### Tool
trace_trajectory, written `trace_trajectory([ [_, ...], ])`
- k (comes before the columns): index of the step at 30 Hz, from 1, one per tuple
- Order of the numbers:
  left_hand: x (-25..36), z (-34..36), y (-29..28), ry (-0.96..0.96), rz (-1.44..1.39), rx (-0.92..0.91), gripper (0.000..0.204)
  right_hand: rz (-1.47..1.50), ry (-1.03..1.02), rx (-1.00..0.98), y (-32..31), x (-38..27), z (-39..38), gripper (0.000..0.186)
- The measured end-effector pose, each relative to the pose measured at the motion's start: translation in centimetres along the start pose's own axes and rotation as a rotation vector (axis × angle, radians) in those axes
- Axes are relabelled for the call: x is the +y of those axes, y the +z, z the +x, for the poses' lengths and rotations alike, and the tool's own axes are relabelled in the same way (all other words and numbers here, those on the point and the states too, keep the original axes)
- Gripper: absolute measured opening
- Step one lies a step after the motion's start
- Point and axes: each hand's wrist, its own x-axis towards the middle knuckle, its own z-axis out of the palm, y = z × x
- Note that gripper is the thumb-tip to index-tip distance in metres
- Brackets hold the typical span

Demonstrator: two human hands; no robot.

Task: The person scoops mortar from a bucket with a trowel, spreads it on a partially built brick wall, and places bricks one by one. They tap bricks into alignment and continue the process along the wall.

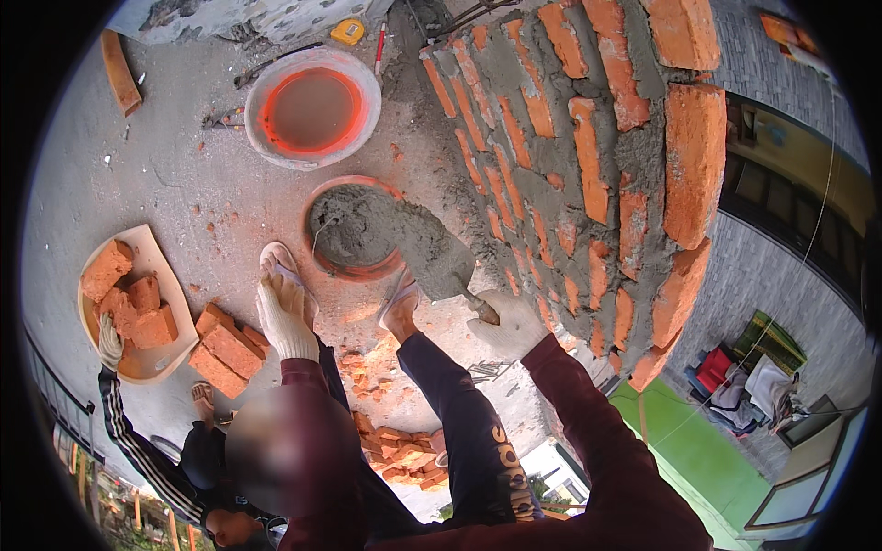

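My right hand (507,323), in a white glove, grips the wooden handle of a trowel (439,264). Its mortar-covered blade reaches to the right rim of an orange bucket (322,269) of wet grey mortar. My left hand (287,321), also gloved, hangs above my left foot, holding nothing, with its fingers fairly straight. Right of the bucket rises a brick wall (579,156) with grey mortar in its joints and a row of orange bricks (684,165) along the top.
A co-worker's gloved hand (111,342) touches bricks in a cream container (165,363), beside loose bricks (227,354). A basin (363,110) of murky water, a yellow tape measure (347,31) and a red pencil (379,48) lie behind. A railing (55,395) edges the left; a drop shows right.
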Motion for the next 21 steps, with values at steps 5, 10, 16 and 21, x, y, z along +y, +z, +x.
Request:
trace_trajectory([
  [5, 0.5, 1.0, -0.1, -0.035, 0.001, -0.042, 0.060, 0.105, -0.300, -0.134, -7.4, -5.5, -3.2, 0.038],
  [10, 0.2, 1.9, 0.4, -0.057, -0.005, -0.114, 0.057, 0.816, 0.091, -0.422, -13.3, -5.1, -0.6, 0.037],
  [16, 0.9, 0.3, 2.3, -0.083, -0.006, -0.070, 0.057, 1.303, -0.004, -0.022, -15.5, 1.6, -11.0, 0.043],
  [21, -2.4, 2.1, 1.0, -0.063, -0.107, -0.257, 0.048, 0.161, 0.197, 0.381, -9.6, -4.4, -10.5, 0.027],
])
